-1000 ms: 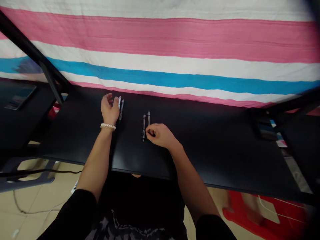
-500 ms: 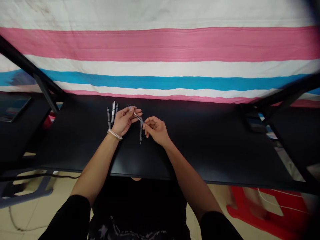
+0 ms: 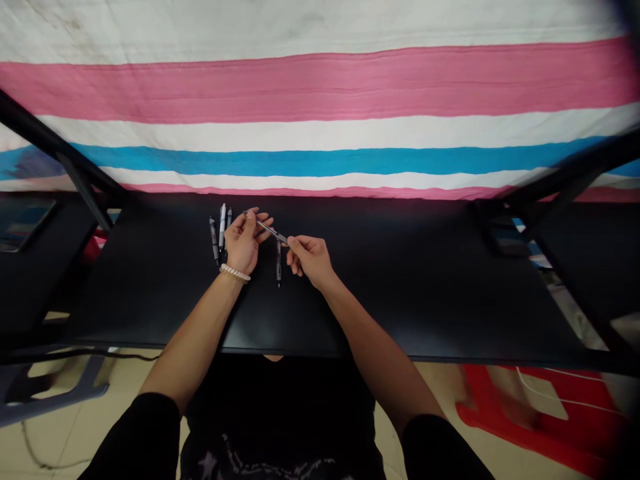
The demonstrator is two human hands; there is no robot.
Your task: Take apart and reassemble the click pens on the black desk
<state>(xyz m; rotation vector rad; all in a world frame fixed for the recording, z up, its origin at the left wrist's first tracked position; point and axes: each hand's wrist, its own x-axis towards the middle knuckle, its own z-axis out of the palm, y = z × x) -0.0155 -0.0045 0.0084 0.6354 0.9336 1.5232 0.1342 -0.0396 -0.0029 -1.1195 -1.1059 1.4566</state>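
Note:
A slim pen (image 3: 270, 231) slants between my two hands above the black table. My left hand (image 3: 243, 244) pinches its upper left end between thumb and finger, the other fingers spread. My right hand (image 3: 311, 257) grips its lower right end with fingers curled. Below the held pen, a dark pen (image 3: 279, 265) lies on the table between my hands. Left of my left hand lie a dark pen (image 3: 214, 240), a white and grey pen (image 3: 222, 227) and a bluish pen (image 3: 229, 217), the last partly hidden by my hand.
The black table (image 3: 425, 287) stands before a striped cloth (image 3: 320, 87). Black metal bars (image 3: 85, 180) rise at both sides. A flat dark device (image 3: 23, 225) lies at the far left. A red stool (image 3: 540, 413) is at the lower right and a grey stool (image 3: 75, 393) at the lower left.
My left hand has shifted slightly left, away from my right hand. More of the pen shows between them, and it lies at a flatter slant.

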